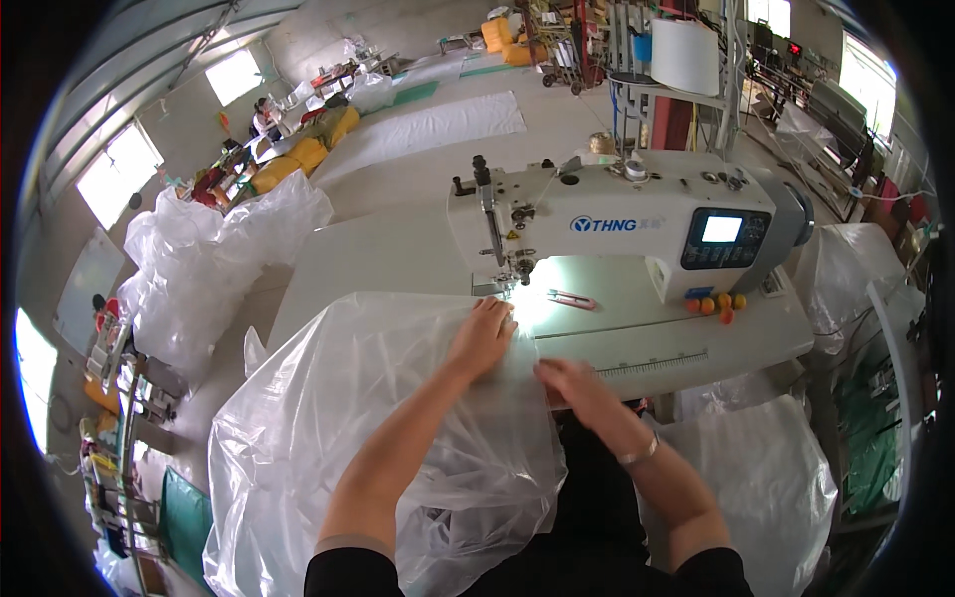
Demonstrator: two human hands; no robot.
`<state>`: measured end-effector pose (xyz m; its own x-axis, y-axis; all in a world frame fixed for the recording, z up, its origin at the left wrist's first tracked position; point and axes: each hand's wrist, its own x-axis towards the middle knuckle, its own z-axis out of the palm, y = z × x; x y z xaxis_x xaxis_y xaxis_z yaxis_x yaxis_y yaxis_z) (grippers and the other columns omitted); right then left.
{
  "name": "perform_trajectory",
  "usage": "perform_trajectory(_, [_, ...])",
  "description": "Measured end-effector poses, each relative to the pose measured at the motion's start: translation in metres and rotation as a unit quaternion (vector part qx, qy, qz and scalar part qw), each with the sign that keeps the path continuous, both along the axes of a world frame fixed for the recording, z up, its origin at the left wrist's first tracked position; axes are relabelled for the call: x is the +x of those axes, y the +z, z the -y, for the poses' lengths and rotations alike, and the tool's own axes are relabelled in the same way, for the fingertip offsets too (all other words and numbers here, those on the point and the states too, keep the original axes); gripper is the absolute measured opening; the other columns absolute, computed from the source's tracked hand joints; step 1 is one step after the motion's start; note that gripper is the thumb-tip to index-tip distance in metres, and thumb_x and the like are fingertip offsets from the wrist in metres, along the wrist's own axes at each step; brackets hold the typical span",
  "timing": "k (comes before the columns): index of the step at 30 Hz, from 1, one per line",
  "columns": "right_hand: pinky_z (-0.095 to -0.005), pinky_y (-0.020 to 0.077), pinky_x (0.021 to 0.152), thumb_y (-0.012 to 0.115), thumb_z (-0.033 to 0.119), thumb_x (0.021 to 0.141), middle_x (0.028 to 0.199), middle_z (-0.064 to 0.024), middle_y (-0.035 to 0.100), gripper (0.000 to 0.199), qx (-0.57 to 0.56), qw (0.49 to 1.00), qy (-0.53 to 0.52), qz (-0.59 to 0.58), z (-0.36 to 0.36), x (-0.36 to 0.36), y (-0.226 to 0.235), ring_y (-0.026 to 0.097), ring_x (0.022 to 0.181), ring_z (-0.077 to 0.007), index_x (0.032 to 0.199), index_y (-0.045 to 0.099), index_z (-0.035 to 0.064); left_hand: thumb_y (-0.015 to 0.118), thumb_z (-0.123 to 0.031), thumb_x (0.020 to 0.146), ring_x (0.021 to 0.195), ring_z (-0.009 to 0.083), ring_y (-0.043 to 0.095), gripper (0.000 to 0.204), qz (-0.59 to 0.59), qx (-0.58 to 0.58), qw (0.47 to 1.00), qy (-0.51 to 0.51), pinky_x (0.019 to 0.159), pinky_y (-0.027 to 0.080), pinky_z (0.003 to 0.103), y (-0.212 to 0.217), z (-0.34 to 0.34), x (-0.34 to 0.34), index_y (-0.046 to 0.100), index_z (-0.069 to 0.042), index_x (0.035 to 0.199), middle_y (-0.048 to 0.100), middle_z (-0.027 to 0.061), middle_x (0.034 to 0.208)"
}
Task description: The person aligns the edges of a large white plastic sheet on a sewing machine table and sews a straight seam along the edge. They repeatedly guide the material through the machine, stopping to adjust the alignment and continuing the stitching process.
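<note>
A clear plastic sheet (328, 398) covers the left front of the sewing machine table and drapes over its front edge. My left hand (484, 336) lies on it with fingers stretched forward, close to the lit needle area of the white sewing machine (597, 214). At the sheet's right edge my right hand (577, 390) has its fingers curled together, seemingly pinching that edge; its fingertips are partly hidden. Just right of the needle, a small reddish slim tool (572, 299), perhaps a cutter, rests on the table (637, 333).
Several small orange and yellow balls or fruits (711, 304) sit below the machine's control panel (723, 237). Bunched clear plastic (189, 269) stands at the left, with more plastic (746, 488) at the lower right. A large white thread cone (684, 57) stands behind the machine.
</note>
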<state>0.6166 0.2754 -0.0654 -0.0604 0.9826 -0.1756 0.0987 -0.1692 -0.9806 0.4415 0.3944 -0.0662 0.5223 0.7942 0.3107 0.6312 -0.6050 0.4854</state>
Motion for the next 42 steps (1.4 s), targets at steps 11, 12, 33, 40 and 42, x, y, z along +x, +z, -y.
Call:
perform_trajectory(11, [-0.0356, 0.0507, 0.042, 0.067, 0.014, 0.076, 0.062, -0.0176, 0.064, 0.025, -0.039, 0.981, -0.187, 0.041, -0.148, -0.010, 0.001, 0.062, 0.047, -0.0234, 0.066, 0.061, -0.0082, 0.061, -0.013, 0.083, 0.104, 0.0322, 0.051, 0.027, -0.050, 0.076, 0.995, 0.030, 0.087, 0.045, 0.043, -0.005, 0.002, 0.008, 0.060, -0.002, 0.107, 0.053, 0.0131, 0.107])
perform_trajectory(12, [-0.0356, 0.0507, 0.042, 0.067, 0.014, 0.076, 0.061, -0.0172, 0.063, 0.025, -0.040, 0.978, -0.190, 0.071, -0.149, -0.016, 0.006, 0.062, 0.047, -0.0234, 0.065, 0.061, -0.0078, 0.061, -0.014, 0.083, 0.105, 0.0320, 0.051, 0.026, -0.047, 0.074, 0.996, 0.034, 0.087, 0.045, 0.043, -0.006, 0.002, 0.006, 0.060, -0.002, 0.106, 0.053, 0.0131, 0.107])
perform_trajectory(33, [-0.0416, 0.0512, 0.067, 0.057, 0.010, 0.081, 0.082, -0.0142, 0.062, 0.006, 0.385, 0.768, -0.050, 0.509, -0.122, -0.017, -0.030, 0.063, 0.077, -0.0327, 0.081, 0.061, 0.0052, 0.063, -0.006, 0.075, 0.110, 0.0328, 0.051, 0.040, 0.036, 0.043, 0.998, 0.026, 0.089, 0.048, 0.042, -0.015, -0.014, 0.004, 0.058, -0.004, 0.114, 0.056, 0.0124, 0.111])
perform_trajectory(40, [-0.0424, 0.0512, 0.073, 0.062, 0.016, 0.081, 0.079, -0.0181, 0.063, 0.014, 0.319, 0.829, -0.086, 0.452, -0.111, -0.012, -0.014, 0.063, 0.076, -0.0339, 0.077, 0.067, 0.0029, 0.061, -0.012, 0.080, 0.108, 0.0327, 0.051, 0.023, -0.025, 0.063, 0.997, 0.021, 0.087, 0.047, 0.044, -0.010, -0.007, 0.004, 0.063, -0.003, 0.100, 0.055, 0.0134, 0.110])
perform_trajectory(42, [-0.0423, 0.0516, 0.074, 0.064, 0.017, 0.080, 0.079, -0.0192, 0.064, 0.017, 0.275, 0.842, -0.122, 0.448, -0.113, -0.011, -0.015, 0.063, 0.077, -0.0340, 0.075, 0.068, 0.0021, 0.061, -0.013, 0.081, 0.107, 0.0321, 0.051, 0.021, -0.047, 0.071, 0.996, 0.024, 0.087, 0.046, 0.044, -0.009, -0.004, 0.007, 0.063, -0.002, 0.098, 0.055, 0.0131, 0.110])
